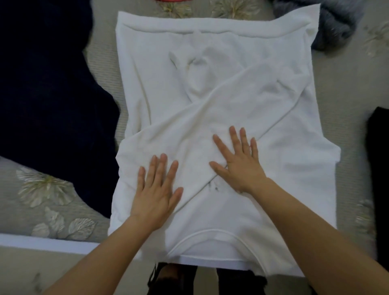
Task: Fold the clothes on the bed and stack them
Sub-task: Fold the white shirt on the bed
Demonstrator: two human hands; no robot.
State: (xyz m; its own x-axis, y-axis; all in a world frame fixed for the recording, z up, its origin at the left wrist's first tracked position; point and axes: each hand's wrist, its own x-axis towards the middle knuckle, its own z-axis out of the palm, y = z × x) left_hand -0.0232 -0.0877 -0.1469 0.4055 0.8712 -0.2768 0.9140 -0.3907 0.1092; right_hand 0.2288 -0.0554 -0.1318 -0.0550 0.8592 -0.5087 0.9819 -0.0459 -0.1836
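In mid-frame you have a plain white T-shirt (pixel 210 88); left of it lies a dark navy garment (pixel 42 94); at the right edge, a black garment (pixel 379 168); upper right, a grey-blue piece (pixel 336 21); the bedcover (pixel 25 210) under them is grey-beige, printed with pale silvery flowers and leaves; a red sliver (pixel 168 1) shows at the top edge.

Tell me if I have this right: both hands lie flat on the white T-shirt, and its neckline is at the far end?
Not quite. The head view shows the neckline of the white T-shirt at the near end, closest to the person. The left hand and right hand do lie flat on it.
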